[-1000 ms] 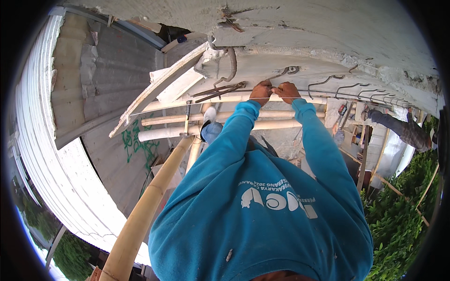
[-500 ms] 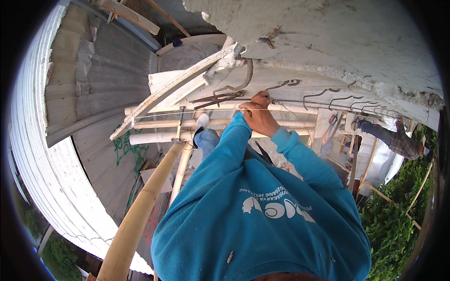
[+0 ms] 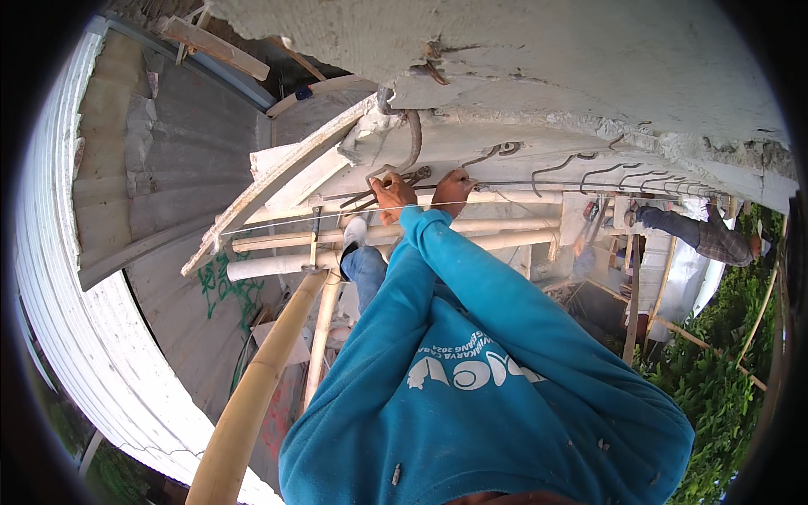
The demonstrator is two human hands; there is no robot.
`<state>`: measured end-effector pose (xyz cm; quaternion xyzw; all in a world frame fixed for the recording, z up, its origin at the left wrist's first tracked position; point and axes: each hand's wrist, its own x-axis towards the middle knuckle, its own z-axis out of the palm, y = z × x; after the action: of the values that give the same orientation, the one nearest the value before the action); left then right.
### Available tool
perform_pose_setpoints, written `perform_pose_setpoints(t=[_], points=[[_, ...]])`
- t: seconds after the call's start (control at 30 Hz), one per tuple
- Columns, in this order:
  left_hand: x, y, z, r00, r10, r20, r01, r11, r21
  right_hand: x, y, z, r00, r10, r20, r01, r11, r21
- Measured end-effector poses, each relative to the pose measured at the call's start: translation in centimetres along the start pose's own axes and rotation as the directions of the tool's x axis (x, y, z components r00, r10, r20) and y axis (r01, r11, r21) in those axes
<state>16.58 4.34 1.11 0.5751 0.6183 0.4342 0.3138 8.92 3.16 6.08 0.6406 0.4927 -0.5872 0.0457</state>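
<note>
My forearms, in blue sleeves, cross in front of me with the right one on top. My right hand (image 3: 393,198) reaches over to the left, fingers closed, beside several bent steel rods (image 3: 415,175) under the concrete edge. My left hand (image 3: 452,190) is closed at a long thin reinforcing bar (image 3: 513,183) running along the wall. A thin white string (image 3: 337,214) stretches past both hands from the left. What either hand grips is too small or hidden to make out.
Horizontal bamboo poles (image 3: 278,241) lie below my hands; a thick bamboo pole (image 3: 252,396) slants up at left. A dark upright tool (image 3: 316,227) stands at its top. Rough concrete (image 3: 572,67) overhangs. Another person (image 3: 715,236) works at far right, beside green foliage (image 3: 711,396).
My hands were together; they have parted. The right hand has moved left across the left forearm to the bent rods. The view has shifted slightly.
</note>
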Motion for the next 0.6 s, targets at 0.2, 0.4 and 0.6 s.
perform_pose_setpoints(t=[0.2, 0.4, 0.6], points=[[-0.5, -1.8, 0.0, 0.995, 0.104, -0.011, -0.104, 0.994, 0.018, -1.3, 0.7, -1.7, 0.983, 0.035, -0.181, 0.048, 0.902, 0.429], [-1.2, -1.3, 0.6, 0.994, 0.095, 0.058, -0.095, 0.995, -0.012, -4.2, 3.1, -5.2, 0.994, -0.050, -0.094, 0.104, 0.643, 0.759], [-0.6, -2.7, 1.3, 0.998, 0.048, 0.029, -0.046, 0.997, -0.059, -21.0, 0.6, -16.0, 0.817, -0.470, 0.334, -0.122, 0.425, 0.897]])
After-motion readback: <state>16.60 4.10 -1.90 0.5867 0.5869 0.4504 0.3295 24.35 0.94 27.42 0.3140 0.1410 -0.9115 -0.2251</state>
